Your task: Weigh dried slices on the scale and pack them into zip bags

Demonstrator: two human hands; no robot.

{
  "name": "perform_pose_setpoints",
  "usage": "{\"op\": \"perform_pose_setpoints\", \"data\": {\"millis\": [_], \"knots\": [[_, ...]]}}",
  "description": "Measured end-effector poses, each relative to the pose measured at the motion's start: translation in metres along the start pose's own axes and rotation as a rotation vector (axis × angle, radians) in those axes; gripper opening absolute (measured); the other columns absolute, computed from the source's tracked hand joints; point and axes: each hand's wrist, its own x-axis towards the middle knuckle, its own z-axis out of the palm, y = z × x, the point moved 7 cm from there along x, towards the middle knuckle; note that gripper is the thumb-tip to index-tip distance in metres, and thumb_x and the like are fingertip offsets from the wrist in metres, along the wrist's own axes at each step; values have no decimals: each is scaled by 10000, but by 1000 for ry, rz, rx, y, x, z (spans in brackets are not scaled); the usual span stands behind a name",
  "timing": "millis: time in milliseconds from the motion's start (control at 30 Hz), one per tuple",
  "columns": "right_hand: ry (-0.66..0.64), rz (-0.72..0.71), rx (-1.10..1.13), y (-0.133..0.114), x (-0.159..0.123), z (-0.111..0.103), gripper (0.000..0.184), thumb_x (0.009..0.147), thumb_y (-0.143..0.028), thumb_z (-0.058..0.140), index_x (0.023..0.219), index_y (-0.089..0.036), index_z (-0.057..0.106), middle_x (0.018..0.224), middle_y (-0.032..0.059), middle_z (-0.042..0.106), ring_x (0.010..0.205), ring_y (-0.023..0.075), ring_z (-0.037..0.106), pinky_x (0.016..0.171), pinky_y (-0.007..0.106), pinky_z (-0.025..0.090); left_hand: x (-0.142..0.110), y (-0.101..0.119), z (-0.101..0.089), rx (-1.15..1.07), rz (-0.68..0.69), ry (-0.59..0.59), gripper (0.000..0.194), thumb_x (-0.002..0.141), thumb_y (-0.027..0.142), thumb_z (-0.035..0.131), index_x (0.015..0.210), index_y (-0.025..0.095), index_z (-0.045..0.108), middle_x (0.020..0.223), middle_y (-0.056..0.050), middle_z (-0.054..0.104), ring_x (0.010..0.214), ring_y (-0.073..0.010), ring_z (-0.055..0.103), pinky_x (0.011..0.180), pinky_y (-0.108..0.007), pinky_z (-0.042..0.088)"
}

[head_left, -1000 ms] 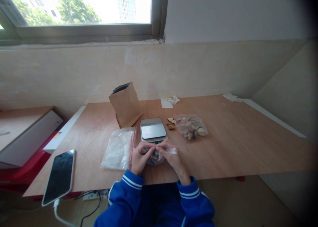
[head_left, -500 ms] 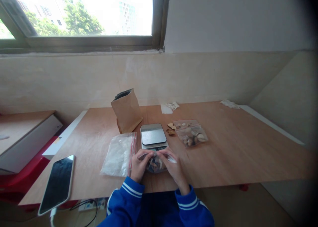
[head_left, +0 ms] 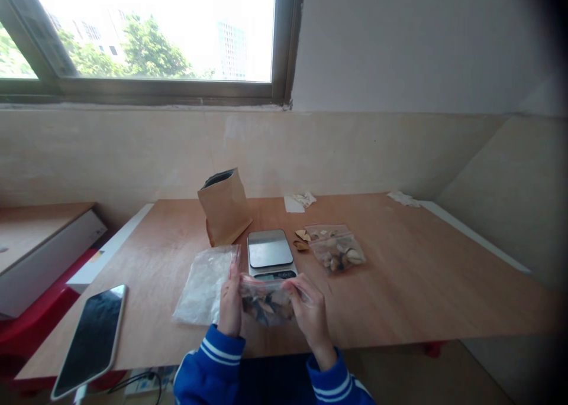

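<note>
A clear zip-lock bag [head_left: 267, 305] filled with dark and brown flat pieces hangs between my hands, just in front of the kitchen scale [head_left: 270, 250]. My left hand [head_left: 231, 303] grips the bag's left end near its top strip. At the opposite end, my right hand [head_left: 309, 310] pinches the upper corner between thumb and fingers. The bag covers the lower front of the scale, whose steel plate carries nothing. Left of my left hand lies a stack of clear zip-lock bags [head_left: 205, 287] with red strips.
A brown paper pouch [head_left: 225, 210] stands open behind the scale. To the right lie another filled zip-lock bag [head_left: 339, 251] and a few loose tan pieces [head_left: 302, 245]. A phone [head_left: 91, 340] on a cable overhangs the front left edge. Crumpled paper [head_left: 305, 199] lies near the wall.
My hands have moved apart, stretching the bag's top sideways, and more of its contents shows. My left hand has shifted to the bag's left end. The view has tilted slightly upward.
</note>
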Motion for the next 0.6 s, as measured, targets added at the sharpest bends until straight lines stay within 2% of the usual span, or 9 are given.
{"op": "perform_pose_setpoints", "data": {"millis": [100, 167, 233, 267, 333, 433, 500, 533, 600], "knots": [[-65, -11, 31, -14, 5, 1, 228, 884, -346, 569, 722, -205, 644, 700, 15, 581, 683, 154, 566, 634, 250, 449, 2, 19, -1, 27, -9, -6, 633, 863, 620, 390, 515, 175, 676, 501, -59, 640, 516, -173, 603, 609, -298, 494], [-99, 2, 53, -17, 10, -5, 280, 876, -394, 568, 688, -199, 638, 668, 7, 564, 647, 147, 553, 602, 242, 440, 6, 27, -1, 76, 11, -70, 637, 870, 618, 372, 549, 170, 692, 541, -66, 657, 554, -179, 613, 626, -302, 490], [-53, 29, 57, -15, 15, -23, 337, 871, -447, 556, 661, -195, 635, 612, -6, 530, 584, 133, 520, 552, 231, 419, 12, 29, -7, 124, 45, -133, 667, 889, 616, 300, 647, 160, 722, 658, -87, 696, 657, -194, 635, 670, -308, 490], [-10, 46, 52, -12, 18, -36, 369, 873, -476, 539, 657, -194, 640, 580, -13, 507, 549, 126, 497, 526, 226, 404, 17, 29, -15, 148, 67, -127, 673, 898, 608, 268, 711, 155, 729, 741, -98, 710, 715, -200, 638, 689, -313, 489], [69, 87, 17, -4, 26, -64, 435, 877, -534, 495, 670, -192, 666, 517, -24, 458, 488, 116, 446, 479, 224, 370, 28, 26, -39, 205, 93, -30, 594, 890, 586, 311, 835, 152, 712, 975, -112, 699, 838, -218, 630, 712, -327, 490], [149, 189, -114, 19, 45, -108, 525, 875, -590, 444, 655, -177, 682, 452, -21, 441, 442, 119, 431, 449, 233, 343, 48, 25, -88, 365, 173, 314, 518, 838, 549, 449, 1151, 158, 581, 1239, -133, 557, 1072, -263, 542, 883, -418, 454], [134, 276, -225, 41, 62, -134, 542, 840, -623, 473, 639, -162, 677, 432, -13, 459, 425, 127, 434, 441, 245, 334, 62, 25, -113, 508, 217, 516, 716, 751, 547, 592, 1325, 160, 408, 1378, -169, 394, 1176, -296, 461, 1001, -492, 365], [98, 316, -276, 54, 71, -144, 566, 827, -644, 467, 630, -155, 673, 423, -6, 463, 419, 135, 435, 439, 252, 332, 72, 24, -119, 565, 235, 550, 864, 696, 554, 655, 1382, 153, 314, 1408, -186, 337, 1205, -310, 434, 1037, -508, 324], [44, 360, -401, 77, 85, -162, 609, 816, -670, 441, 618, -138, 662, 457, 34, 511, 461, 168, 484, 463, 275, 360, 97, 17, -125, 619, 248, 524, 1044, 616, 561, 726, 1420, 136, 213, 1433, -206, 281, 1256, -333, 394, 1064, -506, 294]]}}
